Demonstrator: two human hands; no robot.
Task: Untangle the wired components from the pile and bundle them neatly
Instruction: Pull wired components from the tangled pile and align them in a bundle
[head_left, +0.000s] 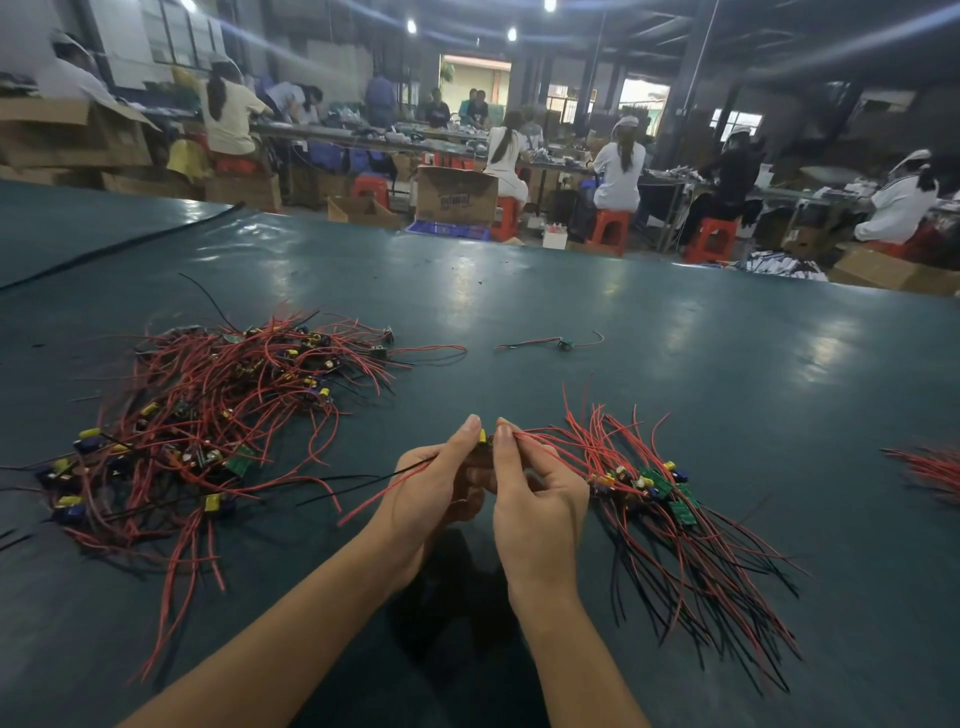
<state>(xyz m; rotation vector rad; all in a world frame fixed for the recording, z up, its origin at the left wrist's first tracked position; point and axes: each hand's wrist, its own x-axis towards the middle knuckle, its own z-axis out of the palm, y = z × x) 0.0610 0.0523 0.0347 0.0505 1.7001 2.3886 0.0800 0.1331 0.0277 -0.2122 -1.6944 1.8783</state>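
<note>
A tangled pile (218, 410) of small circuit boards with red and black wires lies on the left of the dark green table (675, 338). Just above the table at the centre, my left hand (436, 488) and my right hand (535, 499) together pinch one wired component (484, 439); its yellow part shows between the fingertips. Red and black wires trail left from my left hand, and red wires run right from my right hand. To the right lies a straighter bundle (660, 499) of components, boards together and wires fanned out.
One loose wired component (563, 343) lies farther back at the centre. More red wires (930, 467) show at the right edge. Beyond the table's far edge, several people sit on red stools at long benches among cardboard boxes (454, 195).
</note>
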